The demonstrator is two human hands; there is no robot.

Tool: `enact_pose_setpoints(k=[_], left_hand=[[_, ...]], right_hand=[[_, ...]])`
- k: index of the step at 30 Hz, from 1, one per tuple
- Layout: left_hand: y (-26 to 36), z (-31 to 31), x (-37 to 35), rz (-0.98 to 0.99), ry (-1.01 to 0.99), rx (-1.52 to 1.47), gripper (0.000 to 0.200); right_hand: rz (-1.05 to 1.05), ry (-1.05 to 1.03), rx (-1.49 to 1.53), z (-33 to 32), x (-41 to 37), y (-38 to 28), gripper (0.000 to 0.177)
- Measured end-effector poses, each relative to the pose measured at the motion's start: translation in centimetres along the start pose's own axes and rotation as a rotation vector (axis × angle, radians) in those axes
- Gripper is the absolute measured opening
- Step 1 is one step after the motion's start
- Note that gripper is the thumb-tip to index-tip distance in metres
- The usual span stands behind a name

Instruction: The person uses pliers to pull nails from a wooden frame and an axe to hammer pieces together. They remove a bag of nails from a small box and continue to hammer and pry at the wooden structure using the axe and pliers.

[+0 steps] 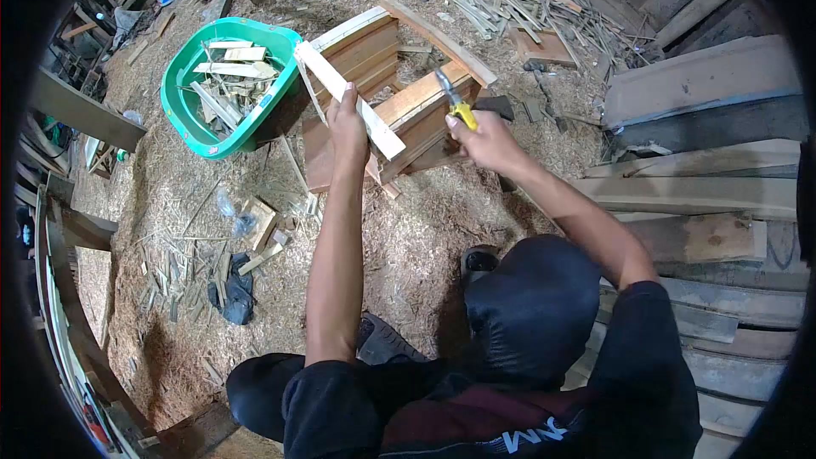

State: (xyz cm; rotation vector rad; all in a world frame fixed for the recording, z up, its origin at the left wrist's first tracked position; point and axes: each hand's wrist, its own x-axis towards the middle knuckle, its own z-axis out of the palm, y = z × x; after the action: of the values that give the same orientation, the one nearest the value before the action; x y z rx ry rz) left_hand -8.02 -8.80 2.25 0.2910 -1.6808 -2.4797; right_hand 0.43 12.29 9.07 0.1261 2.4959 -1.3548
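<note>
My left hand [347, 126] is closed around a pale wooden strip [374, 126], which lies slanted along the near left edge of a wooden box frame [416, 123]. In my right hand [489, 143] is a pair of pliers [459, 104] with yellow handles. Their metal head points up and away, over the frame's right side. The frame stands on the ground with its open top toward me, and a longer board [438, 38] caps its far right edge. My left palm is hidden from view.
A green plastic tub [174, 89] with wood offcuts stands left of the frame. Sawdust and scraps cover the ground [408, 238]. Stacked planks [697, 204] line the right side, a scrap pile [518, 4] lies at the back, and a black plastic bag [234, 293] lies front left.
</note>
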Motion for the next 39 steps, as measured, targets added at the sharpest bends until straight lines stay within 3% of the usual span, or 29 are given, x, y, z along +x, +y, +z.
enact_pose_setpoints(k=[3,4,7,11,12,15,18,24,27,33,36,39], left_hand=[[0.2,0.1,0.6,0.040,0.013,0.004,0.030],[0.0,0.1,0.5,0.052,0.022,0.017,0.030],[0.6,0.0,-0.2,-0.036,0.006,0.001,0.029],[0.0,-0.2,0.3,0.011,-0.027,-0.016,0.029],[0.2,-0.2,0.2,-0.001,-0.021,-0.002,0.029],[0.1,-0.2,0.3,0.013,-0.011,-0.007,0.030],[-0.1,-0.3,0.3,0.024,-0.051,-0.024,0.032],[-0.4,-0.2,0.5,0.004,-0.033,-0.071,0.031],[-0.2,-0.3,0.4,-0.012,-0.046,-0.070,0.028],[0.4,0.1,0.0,-0.012,-0.024,-0.057,0.027],[0.4,0.0,-0.1,-0.007,-0.031,-0.055,0.026],[0.2,-0.1,0.1,-0.014,-0.023,-0.037,0.027]], right_hand=[[-0.083,-0.255,1.028,-0.4,-1.7,1.0,0.033],[-0.185,-0.284,1.028,-0.6,-2.2,0.6,0.030],[-0.228,-0.011,0.443,-1.0,-2.5,1.1,0.026],[-0.262,0.378,-0.464,-1.4,-2.2,1.6,0.026],[-0.186,0.368,-0.480,-1.4,-1.8,2.0,0.024],[-0.337,0.686,-0.909,0.1,-0.4,3.9,0.025],[-0.300,0.686,-1.127,0.9,0.8,3.7,0.027],[-0.130,0.462,-1.174,0.9,0.1,0.7,0.025],[-0.211,0.433,-1.066,0.3,0.2,1.5,0.026],[-0.338,0.336,-0.670,-1.2,0.7,3.0,0.028],[-0.354,0.317,-0.647,-1.6,0.9,3.0,0.027],[-0.141,0.032,-0.331,-3.1,0.8,1.4,0.028]])
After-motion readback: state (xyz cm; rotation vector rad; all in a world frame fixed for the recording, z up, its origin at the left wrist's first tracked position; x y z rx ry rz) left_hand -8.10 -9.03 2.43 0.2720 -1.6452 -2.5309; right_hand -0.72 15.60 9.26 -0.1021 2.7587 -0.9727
